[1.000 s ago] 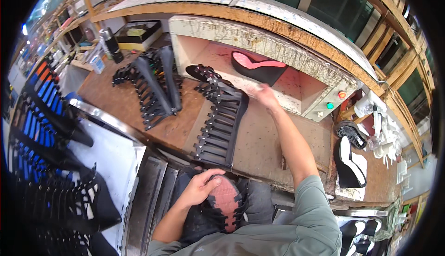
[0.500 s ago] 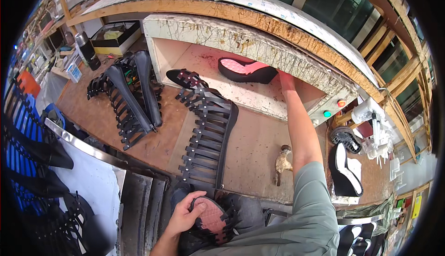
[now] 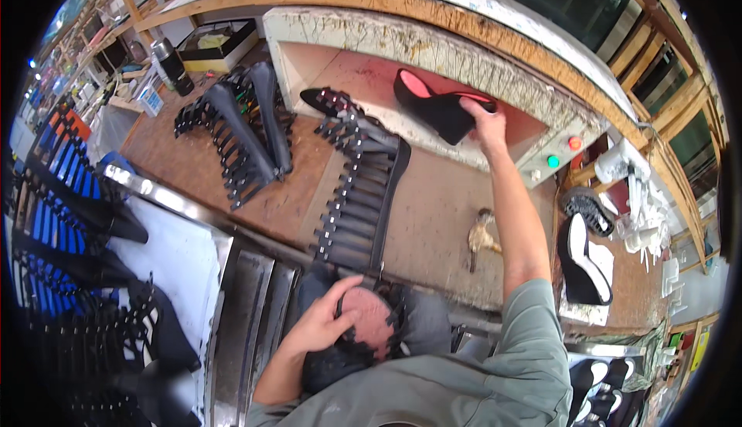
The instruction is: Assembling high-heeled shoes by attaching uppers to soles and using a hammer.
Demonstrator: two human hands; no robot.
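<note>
A wedge sole [image 3: 442,118] is at the mouth of the box [image 3: 348,39], behind the hammer [image 3: 482,235] on the bench [image 3: 429,214]; left of the hammer lies a boot [image 3: 393,195].

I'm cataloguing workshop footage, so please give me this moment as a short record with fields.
Left hand: holding a shoe, reddish sole up
Right hand: gripping a black wedge near its thick end
Box: pale, open-fronted, with a red button and a green button
Bench: strappy black boot lying down, hammer to its right
</note>
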